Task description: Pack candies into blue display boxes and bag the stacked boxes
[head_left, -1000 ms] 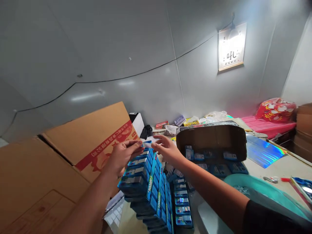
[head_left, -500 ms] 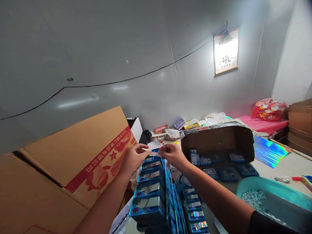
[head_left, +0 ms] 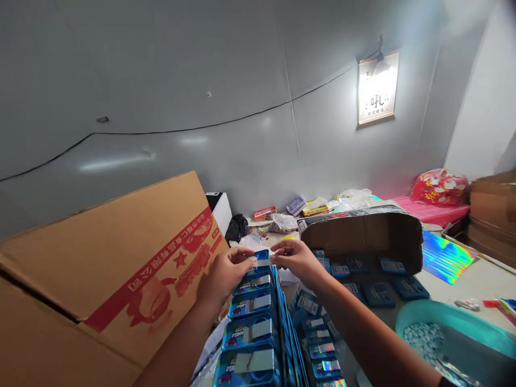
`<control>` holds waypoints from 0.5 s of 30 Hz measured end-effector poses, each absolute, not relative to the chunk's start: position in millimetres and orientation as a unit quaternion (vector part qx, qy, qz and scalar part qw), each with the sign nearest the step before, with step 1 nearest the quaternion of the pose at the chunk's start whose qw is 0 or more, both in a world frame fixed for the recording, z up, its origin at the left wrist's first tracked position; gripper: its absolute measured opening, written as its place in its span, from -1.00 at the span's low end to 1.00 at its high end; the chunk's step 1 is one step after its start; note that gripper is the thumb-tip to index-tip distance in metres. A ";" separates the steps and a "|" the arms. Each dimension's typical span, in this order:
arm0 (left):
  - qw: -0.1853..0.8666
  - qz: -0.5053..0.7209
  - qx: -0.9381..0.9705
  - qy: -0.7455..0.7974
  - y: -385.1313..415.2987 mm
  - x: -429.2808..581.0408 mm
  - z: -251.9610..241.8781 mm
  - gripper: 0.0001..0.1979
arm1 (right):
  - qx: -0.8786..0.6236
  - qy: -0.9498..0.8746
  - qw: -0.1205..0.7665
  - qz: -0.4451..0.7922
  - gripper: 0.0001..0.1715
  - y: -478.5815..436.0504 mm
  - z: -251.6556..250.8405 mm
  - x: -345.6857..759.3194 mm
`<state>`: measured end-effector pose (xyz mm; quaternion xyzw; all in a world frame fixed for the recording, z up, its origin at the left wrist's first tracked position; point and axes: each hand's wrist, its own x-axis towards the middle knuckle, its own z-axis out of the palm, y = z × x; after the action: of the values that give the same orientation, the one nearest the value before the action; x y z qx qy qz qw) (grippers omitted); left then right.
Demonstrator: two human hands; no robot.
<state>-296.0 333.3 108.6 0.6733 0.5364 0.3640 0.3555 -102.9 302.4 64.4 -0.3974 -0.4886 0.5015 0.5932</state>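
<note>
A row of blue flat cases (head_left: 245, 329) runs away from me, and a pale strip lies across the face of each nearer one. At the far end of the row, a short pale sticker (head_left: 264, 263) spans the last blue case (head_left: 262, 254). My left hand (head_left: 228, 274) pinches the sticker's left end, its thumb against the case's edge. The right end is between the thumb and forefinger of my right hand (head_left: 296, 260). Right of this row stands a second line of blue cases (head_left: 322, 350), some with shiny rainbow strips.
A large cardboard box (head_left: 121, 252) rises at my left. An open carton (head_left: 363, 231) with several blue cases is at the right. A teal basin (head_left: 419, 312) holds small pale pieces. Holographic sheet (head_left: 447, 258) lies on the table behind it.
The sticker has come down flatter against the farthest case, and my hands have moved slightly right and lower. The view has shifted a little, showing more of the case faces.
</note>
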 end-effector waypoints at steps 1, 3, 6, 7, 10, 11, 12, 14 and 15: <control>0.355 0.365 0.672 0.538 333.1 -296.2 107.4 -0.60 | -0.396 -0.491 0.591 0.503 -0.65 302.1 64.4 -102.3; 0.351 0.366 0.671 0.542 332.7 -297.5 105.0 -0.61 | -0.394 -0.500 0.583 0.505 -0.63 302.3 64.7 -102.1; 0.331 0.369 0.671 0.552 332.3 -302.6 100.8 -0.62 | -0.389 -0.500 0.586 0.506 -0.59 304.0 64.7 -103.8; 0.315 0.371 0.673 0.557 332.3 -305.1 98.9 -0.62 | -0.388 -0.497 0.593 0.501 -0.57 304.6 64.0 -104.7; 0.269 0.392 0.676 0.563 333.0 -312.1 90.7 -0.58 | -0.375 -0.470 0.616 0.508 -0.45 305.9 57.8 -108.5; 0.266 0.405 0.670 0.562 333.6 -313.5 87.3 -0.57 | -0.365 -0.453 0.620 0.527 -0.41 306.3 54.1 -110.4; 0.271 0.418 0.662 0.559 334.3 -314.2 83.9 -0.56 | -0.353 -0.432 0.622 0.550 -0.36 306.8 49.4 -112.9; 0.287 0.436 0.648 0.554 336.5 -313.8 78.5 -0.53 | -0.343 -0.393 0.622 0.584 -0.30 308.5 37.9 -119.5; 0.295 0.440 0.644 0.552 337.7 -313.1 77.2 -0.51 | -0.350 -0.380 0.622 0.588 -0.27 309.6 31.5 -123.4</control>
<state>-313.1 337.7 77.2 0.6439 0.5521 0.4399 0.2951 -123.4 309.6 31.5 -0.3501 -0.3799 0.5881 0.6223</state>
